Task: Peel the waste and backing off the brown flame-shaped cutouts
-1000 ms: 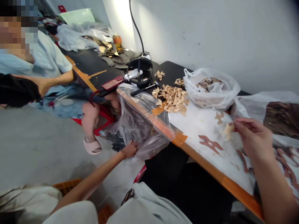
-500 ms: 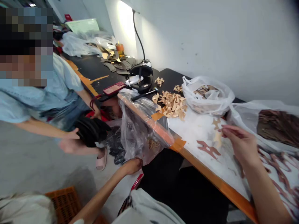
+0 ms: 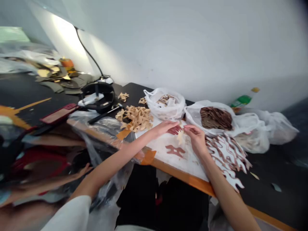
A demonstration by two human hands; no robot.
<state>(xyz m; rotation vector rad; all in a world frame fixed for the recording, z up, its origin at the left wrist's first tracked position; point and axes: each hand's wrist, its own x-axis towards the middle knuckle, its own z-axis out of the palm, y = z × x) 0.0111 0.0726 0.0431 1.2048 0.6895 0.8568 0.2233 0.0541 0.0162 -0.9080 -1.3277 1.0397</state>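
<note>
Above the white work surface my two hands come close together. My right hand has thumb and fingers pinched at the edge of a pale tan cut-out piece, partly hidden by the fingers. Just left of it, my left hand reaches in with fingers stretched out, not closed on anything I can see. A reddish-brown cut-out piece lies flat below both hands. Tan cut-out pieces are heaped behind my left forearm. To the right of my right wrist spread several brown-edged white pieces.
Plastic bags hold light scraps and dark brown pieces. A green-labelled bottle lies at back right. A hammer, a black headset and a red-edged phone sit left. Another person's blurred arms are at lower left.
My left hand has risen from beside my lap to the work surface, next to my right hand. The view has swung right, bringing the bottle and more bags into sight.
</note>
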